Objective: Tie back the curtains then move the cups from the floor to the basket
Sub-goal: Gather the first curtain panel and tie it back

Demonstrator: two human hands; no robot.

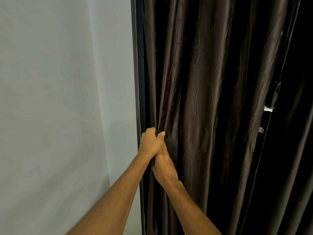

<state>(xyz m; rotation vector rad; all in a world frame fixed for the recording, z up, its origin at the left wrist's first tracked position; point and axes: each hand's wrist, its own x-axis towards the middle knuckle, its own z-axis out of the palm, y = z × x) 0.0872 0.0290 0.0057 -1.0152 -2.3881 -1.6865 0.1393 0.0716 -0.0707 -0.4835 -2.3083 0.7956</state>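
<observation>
In the head view, low centre, the left hand grips the edge of the dark brown curtain filling the right, the right hand alongside, its hold unclear; tying back has probably just begun, and gathering the folds likely comes next.

Curtain: satiny embossed cloth, probably polyester; wall matt.

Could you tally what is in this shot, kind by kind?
Hands: 2, the left hand and the right hand
Dark brown curtain: 1, as far as the folds let me tell
Grey wall: 1
Total: 4
</observation>
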